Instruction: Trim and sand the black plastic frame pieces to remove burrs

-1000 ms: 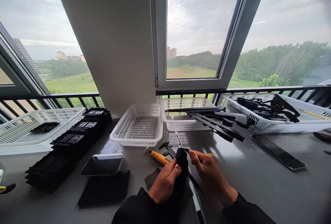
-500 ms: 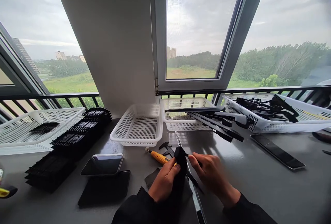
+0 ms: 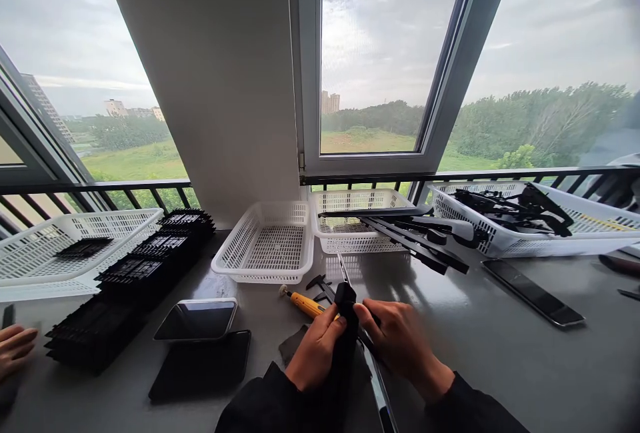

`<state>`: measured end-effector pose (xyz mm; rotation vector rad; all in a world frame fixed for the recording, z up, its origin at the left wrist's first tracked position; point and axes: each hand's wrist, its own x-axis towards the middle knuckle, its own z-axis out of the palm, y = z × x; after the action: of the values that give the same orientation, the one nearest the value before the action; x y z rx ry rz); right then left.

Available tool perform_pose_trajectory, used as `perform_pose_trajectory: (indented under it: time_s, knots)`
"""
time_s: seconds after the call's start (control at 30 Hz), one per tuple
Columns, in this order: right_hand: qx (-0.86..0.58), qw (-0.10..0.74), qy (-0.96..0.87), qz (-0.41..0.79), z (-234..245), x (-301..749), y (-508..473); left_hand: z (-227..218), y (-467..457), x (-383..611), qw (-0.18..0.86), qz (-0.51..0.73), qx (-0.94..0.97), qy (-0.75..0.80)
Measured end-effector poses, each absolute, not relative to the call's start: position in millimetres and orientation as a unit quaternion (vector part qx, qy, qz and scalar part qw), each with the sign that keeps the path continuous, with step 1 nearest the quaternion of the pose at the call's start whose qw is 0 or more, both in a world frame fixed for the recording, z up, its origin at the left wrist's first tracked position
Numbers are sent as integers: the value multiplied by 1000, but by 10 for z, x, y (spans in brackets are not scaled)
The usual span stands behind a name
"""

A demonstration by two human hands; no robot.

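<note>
My left hand [image 3: 317, 346] is closed around a long black molded part [image 3: 345, 296], which stands tilted with its narrow end away from me. Against that part's right edge, the thumb of my right hand [image 3: 403, 340] presses. Its fingers are curled around something dark, mostly hidden. Below my hands lies a long shiny strip [image 3: 379, 386], running toward the table's front. An orange-handled tool [image 3: 305, 304] with a pale round tip is just beyond my left hand. Black calipers [image 3: 320, 284] rest beside it, and a dark grey scrap [image 3: 291, 346] lies near my left wrist.
White baskets [image 3: 261, 273] line the window side; long black parts [image 3: 400, 226] lean across one. Stacked black grid pieces [image 3: 95, 326] stand left, near two phone-like slabs [image 3: 197, 320]. A phone [image 3: 533, 294] lies right. Another person's hand [image 3: 15, 350] is at the far left.
My right hand has shifted slightly left, its thumb now against the black part. At the far left, another person's hand has appeared where a yellow-and-black tool lay.
</note>
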<state>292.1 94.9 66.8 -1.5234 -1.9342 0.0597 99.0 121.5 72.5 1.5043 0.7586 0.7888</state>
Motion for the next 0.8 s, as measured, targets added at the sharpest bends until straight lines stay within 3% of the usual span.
perform_pose_trajectory:
  time_s: [0.4, 0.8]
  knots:
    - [-589, 339, -733, 43, 652, 2931, 966, 715, 1222, 996, 605, 341, 642, 325]
    - [-614, 390, -670, 148, 648, 3031, 1023, 757, 1213, 989, 620, 341, 636, 310]
